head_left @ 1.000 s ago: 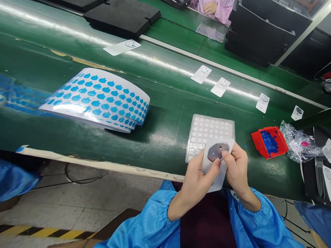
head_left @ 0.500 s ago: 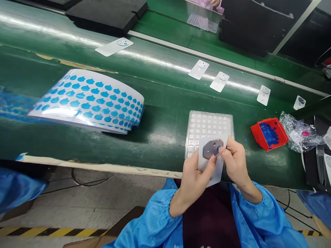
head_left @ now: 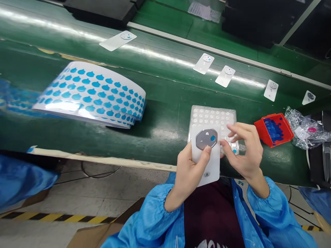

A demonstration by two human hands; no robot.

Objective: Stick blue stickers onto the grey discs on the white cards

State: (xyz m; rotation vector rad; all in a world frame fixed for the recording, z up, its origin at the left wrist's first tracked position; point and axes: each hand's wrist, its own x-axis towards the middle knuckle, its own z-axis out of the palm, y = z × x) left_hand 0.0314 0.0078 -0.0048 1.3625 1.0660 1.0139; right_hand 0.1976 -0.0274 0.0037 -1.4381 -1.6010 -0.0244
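Observation:
A white panel (head_left: pixel 212 164) with a grey octagonal plate (head_left: pixel 201 140) near its top is held in my left hand (head_left: pixel 190 168), the thumb pressed on it just below the plate. A blue round dot (head_left: pixel 212 138) sits on the plate's right side. Just right of the panel is my right hand (head_left: pixel 245 150), its fingers apart and nothing visible between them. Behind both lies a clear plastic tray (head_left: pixel 196 120) with rows of small white pieces, partly covered by the panel and my fingers. One blue piece shows at the tray's lower right corner.
To the right are a red bin (head_left: pixel 287 134) of blue bits and a crumpled clear bag (head_left: pixel 306 129). A curled sheet of blue stickers (head_left: pixel 90 93) lies left. Several similar white panels (head_left: pixel 225 76) rest along the back strip, below a black block (head_left: pixel 100 12).
My right hand has let go of the blue dot and moved right, its fingers spreading. The panel has turned more upright and shifted slightly left in my left hand.

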